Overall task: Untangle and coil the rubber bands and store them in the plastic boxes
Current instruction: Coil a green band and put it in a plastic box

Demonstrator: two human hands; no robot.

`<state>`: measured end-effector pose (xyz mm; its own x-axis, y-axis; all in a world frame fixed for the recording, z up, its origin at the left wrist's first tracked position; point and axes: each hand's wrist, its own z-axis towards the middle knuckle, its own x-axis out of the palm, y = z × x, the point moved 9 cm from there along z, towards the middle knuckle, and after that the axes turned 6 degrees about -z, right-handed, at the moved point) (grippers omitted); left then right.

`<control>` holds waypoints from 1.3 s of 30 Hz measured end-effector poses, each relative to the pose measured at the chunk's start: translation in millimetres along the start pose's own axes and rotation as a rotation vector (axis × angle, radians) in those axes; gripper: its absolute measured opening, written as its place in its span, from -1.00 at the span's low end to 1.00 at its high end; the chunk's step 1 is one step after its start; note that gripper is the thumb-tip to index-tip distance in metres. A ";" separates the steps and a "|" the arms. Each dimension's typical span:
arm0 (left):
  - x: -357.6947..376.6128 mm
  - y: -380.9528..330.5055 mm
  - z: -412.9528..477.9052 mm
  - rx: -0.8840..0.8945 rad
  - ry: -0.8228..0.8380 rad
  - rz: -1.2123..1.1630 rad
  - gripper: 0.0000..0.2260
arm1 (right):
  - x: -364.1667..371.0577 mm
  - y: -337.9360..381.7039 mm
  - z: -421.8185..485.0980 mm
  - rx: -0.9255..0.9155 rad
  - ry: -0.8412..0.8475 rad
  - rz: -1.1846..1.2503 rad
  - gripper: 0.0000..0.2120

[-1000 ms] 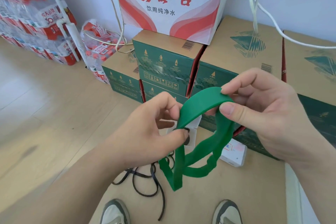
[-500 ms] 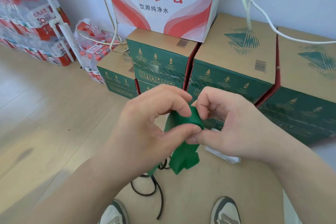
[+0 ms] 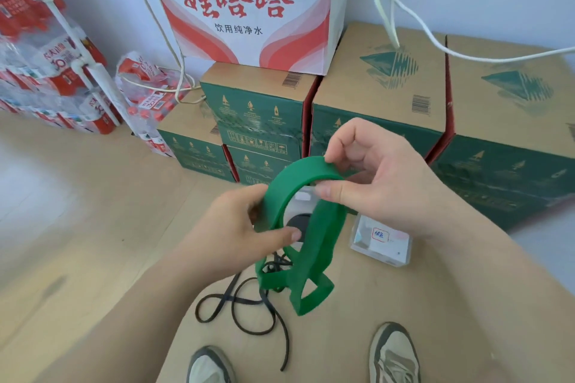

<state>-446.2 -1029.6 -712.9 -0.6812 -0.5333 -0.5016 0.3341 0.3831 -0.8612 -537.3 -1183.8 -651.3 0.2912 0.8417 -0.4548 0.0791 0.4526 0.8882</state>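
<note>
Left hand (image 3: 239,227) and right hand (image 3: 382,190) fingers clamped on green band (image 3: 323,227). Slack lower loops risked snagging black band (image 3: 249,301) beneath, or springing loose and re-tangling.

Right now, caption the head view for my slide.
Left hand and right hand pinch a looped green rubber band over a black band, near a plastic box.

1. My left grip (image 3: 245,227) pinches the green band (image 3: 287,177) between thumb and curled fingers.
2. My right grip (image 3: 382,186), above and right of it, pinches the band's top, thumb extended.
3. Both forearms are bare.
</note>
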 end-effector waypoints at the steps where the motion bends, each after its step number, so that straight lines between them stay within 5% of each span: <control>1: -4.6 -1.3 -0.5 -0.001 -0.035 0.045 -0.81 | -1.1 -8.5 -0.1 0.026 0.033 -0.076 -0.66; 4: -10.6 -13.4 -1.2 0.055 -0.086 0.095 -0.82 | 9.1 -31.2 -2.9 0.142 0.172 -0.251 -0.60; 9: 8.5 -50.4 -10.0 0.244 -0.072 0.227 -0.52 | 36.6 -22.6 -7.4 0.122 0.269 -0.232 -0.52; 18: 13.7 -63.3 -16.5 0.295 -0.100 0.158 -0.61 | 32.9 -22.5 -13.2 0.081 0.285 -0.323 -0.56; 22: 19.0 -36.3 -9.2 0.160 0.015 0.148 -0.59 | 23.4 -17.1 -13.5 0.059 0.213 -0.191 -0.67; 27: 28.8 -6.7 -2.7 -0.027 0.081 -0.135 -0.58 | 5.3 -12.4 -15.6 0.034 0.111 0.015 -0.72; 32: 14.5 -20.2 -8.3 0.114 0.046 -0.035 -0.70 | -10.6 -27.8 -15.1 0.082 0.099 -0.024 -0.75; 39: 1.4 -59.0 -24.2 0.358 -0.135 -0.027 -0.56 | 35.2 -22.0 -14.0 0.090 0.251 -0.005 -0.61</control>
<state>-482.6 -1034.8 -660.8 -0.6088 -0.6436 -0.4638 0.5399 0.0922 -0.8367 -542.2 -1160.0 -687.7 0.0463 0.8914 -0.4508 0.1674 0.4380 0.8832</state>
